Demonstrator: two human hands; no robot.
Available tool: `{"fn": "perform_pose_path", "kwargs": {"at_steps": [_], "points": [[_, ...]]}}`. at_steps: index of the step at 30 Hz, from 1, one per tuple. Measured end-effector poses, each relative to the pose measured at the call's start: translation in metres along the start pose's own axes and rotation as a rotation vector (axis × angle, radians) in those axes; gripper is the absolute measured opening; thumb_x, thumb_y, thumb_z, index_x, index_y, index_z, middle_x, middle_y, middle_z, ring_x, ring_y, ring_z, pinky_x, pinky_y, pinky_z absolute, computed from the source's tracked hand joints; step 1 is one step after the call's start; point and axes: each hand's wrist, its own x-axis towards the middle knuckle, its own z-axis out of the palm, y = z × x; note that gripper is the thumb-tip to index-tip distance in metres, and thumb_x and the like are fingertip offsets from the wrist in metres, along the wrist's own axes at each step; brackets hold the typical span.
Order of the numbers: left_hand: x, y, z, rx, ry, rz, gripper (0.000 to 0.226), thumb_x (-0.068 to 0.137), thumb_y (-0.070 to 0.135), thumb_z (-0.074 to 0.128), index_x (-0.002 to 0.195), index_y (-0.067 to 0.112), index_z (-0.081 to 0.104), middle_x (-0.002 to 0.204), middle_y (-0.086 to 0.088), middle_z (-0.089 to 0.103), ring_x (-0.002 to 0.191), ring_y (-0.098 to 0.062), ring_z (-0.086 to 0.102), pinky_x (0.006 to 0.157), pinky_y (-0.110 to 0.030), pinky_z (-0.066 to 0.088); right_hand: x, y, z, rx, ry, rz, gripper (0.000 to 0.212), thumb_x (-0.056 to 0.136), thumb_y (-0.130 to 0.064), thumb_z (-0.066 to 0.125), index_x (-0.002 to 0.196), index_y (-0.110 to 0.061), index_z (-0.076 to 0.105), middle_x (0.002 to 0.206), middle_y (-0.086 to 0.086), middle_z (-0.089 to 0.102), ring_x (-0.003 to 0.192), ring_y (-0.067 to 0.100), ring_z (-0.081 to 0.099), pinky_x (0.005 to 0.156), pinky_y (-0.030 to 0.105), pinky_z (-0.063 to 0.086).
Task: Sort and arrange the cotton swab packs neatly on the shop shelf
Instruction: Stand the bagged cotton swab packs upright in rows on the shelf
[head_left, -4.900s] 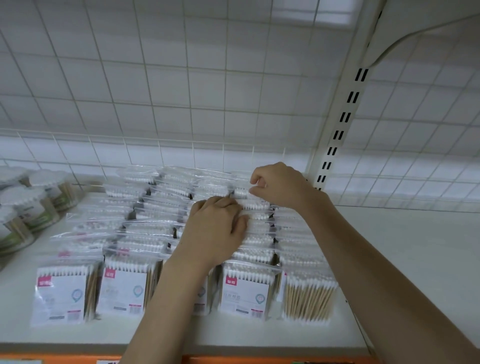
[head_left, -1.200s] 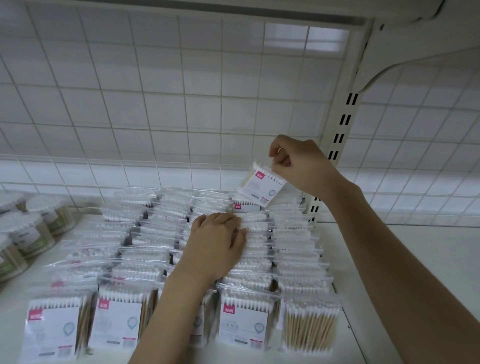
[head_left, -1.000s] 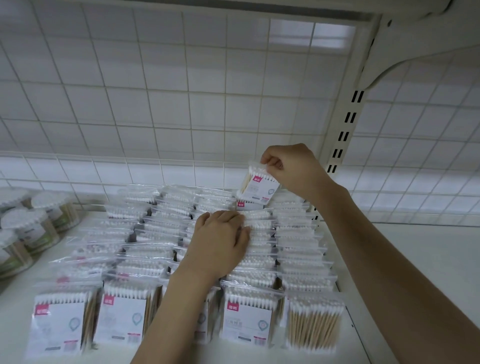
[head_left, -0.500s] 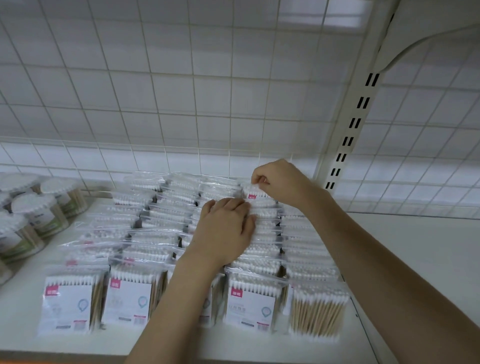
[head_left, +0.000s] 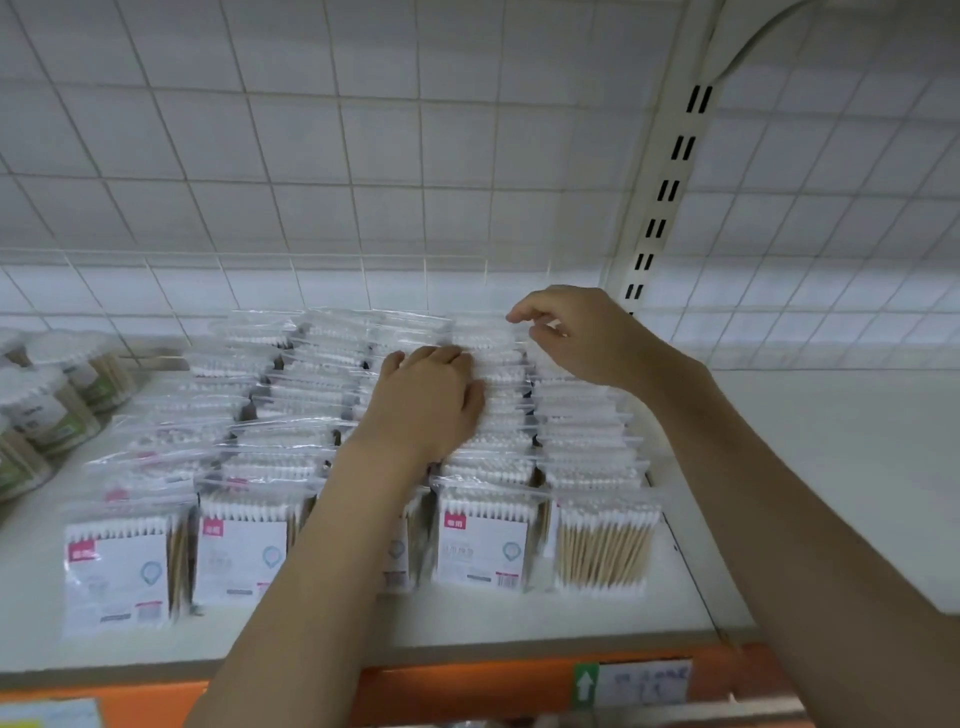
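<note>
Several rows of clear cotton swab packs (head_left: 488, 535) with red-and-white labels stand upright on the white shelf (head_left: 519, 618), running from the front edge to the back grid. My left hand (head_left: 426, 402) rests palm down on top of the middle rows, fingers curved over the pack tops. My right hand (head_left: 576, 338) hovers over the back end of the right rows with fingers loosely curled and nothing in it. The front pack of the rightmost row (head_left: 602, 545) shows bare wooden sticks.
Round tubs of cotton swabs (head_left: 49, 395) stand at the left. A white wire grid (head_left: 363, 208) backs the shelf and a slotted upright post (head_left: 670, 182) stands right of the packs. The right shelf section (head_left: 831, 467) is bare. An orange price strip (head_left: 467, 691) runs below.
My right hand lowered the pack it held above the rows into the back of a row and let go. The left hand stayed on the middle rows.
</note>
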Motion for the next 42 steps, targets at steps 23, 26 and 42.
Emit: {"fn": "perform_pose_path", "kwargs": {"at_steps": [23, 26, 42], "points": [[-0.109, 0.024, -0.010, -0.243, 0.144, 0.206, 0.044, 0.069, 0.014, 0.080, 0.110, 0.007, 0.066, 0.119, -0.012, 0.062, 0.117, -0.032, 0.054, 0.097, -0.057, 0.040, -0.172, -0.051, 0.022, -0.096, 0.108, 0.300, 0.030, 0.086, -0.013, 0.061, 0.116, -0.017, 0.062, 0.099, -0.004, 0.048, 0.074, 0.017, 0.056, 0.071, 0.018, 0.037], [-0.108, 0.028, -0.008, -0.233, 0.148, 0.200, 0.043, 0.067, 0.010, 0.080, 0.107, 0.007, 0.068, 0.115, -0.011, 0.064, 0.112, -0.032, 0.058, 0.096, -0.054, 0.041, -0.174, -0.050, 0.023, -0.101, 0.078, 0.299, 0.032, 0.086, -0.012, 0.061, 0.117, -0.021, 0.063, 0.095, -0.007, 0.037, 0.060, 0.009, 0.048, 0.062, 0.012, 0.030], [-0.108, 0.053, 0.003, -0.215, 0.218, 0.067, 0.047, 0.060, -0.012, 0.073, 0.105, 0.001, 0.068, 0.111, -0.017, 0.065, 0.104, -0.038, 0.060, 0.090, -0.053, 0.046, -0.193, -0.014, -0.003, 0.136, 0.023, 0.271, 0.024, 0.082, -0.019, 0.055, 0.092, -0.037, 0.069, 0.066, -0.022, 0.062, 0.052, 0.006, 0.056, 0.053, 0.013, 0.039]]}}
